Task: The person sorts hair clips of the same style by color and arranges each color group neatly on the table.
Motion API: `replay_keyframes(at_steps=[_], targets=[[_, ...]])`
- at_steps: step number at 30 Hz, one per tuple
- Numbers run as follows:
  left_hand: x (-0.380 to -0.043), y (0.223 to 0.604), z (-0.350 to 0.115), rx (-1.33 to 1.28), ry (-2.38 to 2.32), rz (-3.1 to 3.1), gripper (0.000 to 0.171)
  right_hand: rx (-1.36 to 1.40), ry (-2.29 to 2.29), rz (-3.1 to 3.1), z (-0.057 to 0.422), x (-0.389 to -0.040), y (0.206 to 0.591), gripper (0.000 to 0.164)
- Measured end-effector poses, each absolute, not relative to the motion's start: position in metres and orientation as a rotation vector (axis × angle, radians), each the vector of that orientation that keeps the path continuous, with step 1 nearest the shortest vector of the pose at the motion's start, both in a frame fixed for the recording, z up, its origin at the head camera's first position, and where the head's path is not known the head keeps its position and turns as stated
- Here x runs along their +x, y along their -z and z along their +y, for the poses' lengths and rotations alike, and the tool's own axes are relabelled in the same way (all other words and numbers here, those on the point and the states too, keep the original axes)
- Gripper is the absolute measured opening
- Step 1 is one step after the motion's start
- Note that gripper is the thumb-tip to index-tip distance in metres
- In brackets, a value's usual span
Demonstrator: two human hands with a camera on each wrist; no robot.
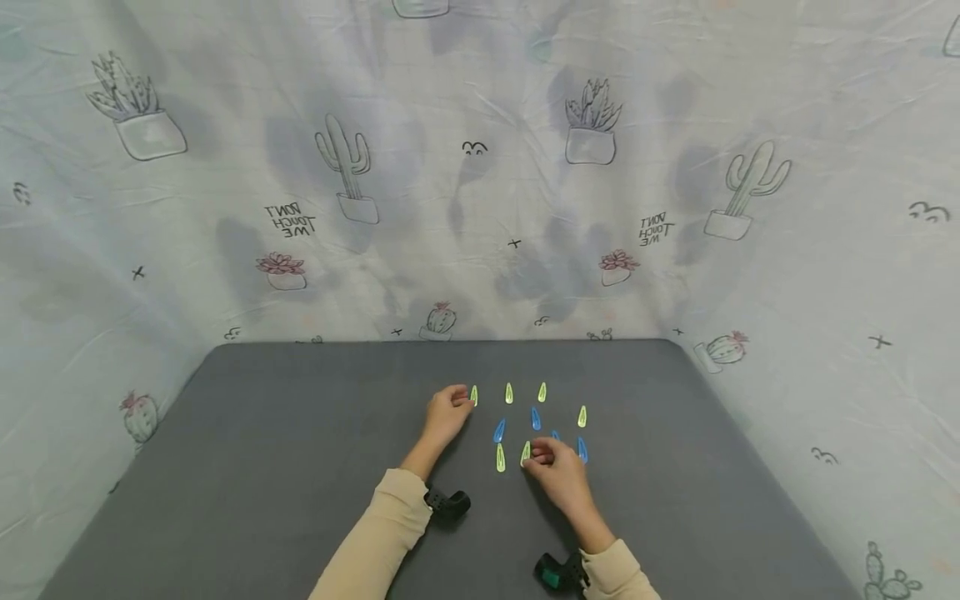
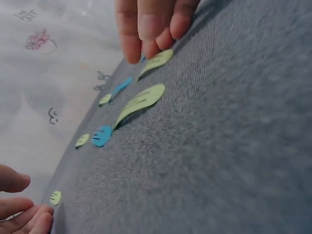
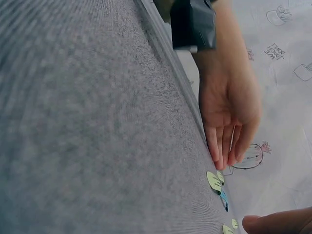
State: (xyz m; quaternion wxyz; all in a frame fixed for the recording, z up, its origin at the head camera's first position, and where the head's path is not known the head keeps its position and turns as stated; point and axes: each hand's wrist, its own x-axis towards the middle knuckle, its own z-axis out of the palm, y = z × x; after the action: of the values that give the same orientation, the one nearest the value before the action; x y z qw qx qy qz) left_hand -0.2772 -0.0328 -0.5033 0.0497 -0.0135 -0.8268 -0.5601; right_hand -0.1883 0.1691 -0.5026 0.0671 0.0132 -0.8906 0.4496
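Observation:
Yellow-green snap hair clips and blue ones lie spread over the grey table. My left hand (image 1: 447, 412) is at the far-left yellow-green hair clip (image 1: 475, 396), fingertips right beside it. In the left wrist view, a gap shows between that hand's thumb and its fingers (image 2: 24, 214). Closer to me, my right hand (image 1: 558, 471) hangs over the front yellow-green hair clip (image 1: 526, 453), its relaxed fingertips at the clip's edge. Next to that clip lies another yellow-green one (image 1: 500, 457), with a blue hair clip (image 1: 499, 431) just behind it. The right hand partly covers a blue hair clip (image 1: 556, 435).
Two yellow-green clips (image 1: 509, 393) (image 1: 542, 392) lie in the back row. A blue clip (image 1: 536, 418) is mid-group; a yellow-green clip (image 1: 582, 416) and a blue clip (image 1: 582, 450) lie at right. Behind the table (image 1: 262, 467) hangs a cactus-printed cloth (image 1: 480, 200).

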Motion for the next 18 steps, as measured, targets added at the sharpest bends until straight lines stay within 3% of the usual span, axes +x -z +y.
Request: replay_keyframes(at_steps=[18], targets=[[-0.296,0.502,-0.012,0.114,1.376,-2.573,0.025,-0.049,-1.192,-2.670,0.157,-0.194,0.505,0.027]])
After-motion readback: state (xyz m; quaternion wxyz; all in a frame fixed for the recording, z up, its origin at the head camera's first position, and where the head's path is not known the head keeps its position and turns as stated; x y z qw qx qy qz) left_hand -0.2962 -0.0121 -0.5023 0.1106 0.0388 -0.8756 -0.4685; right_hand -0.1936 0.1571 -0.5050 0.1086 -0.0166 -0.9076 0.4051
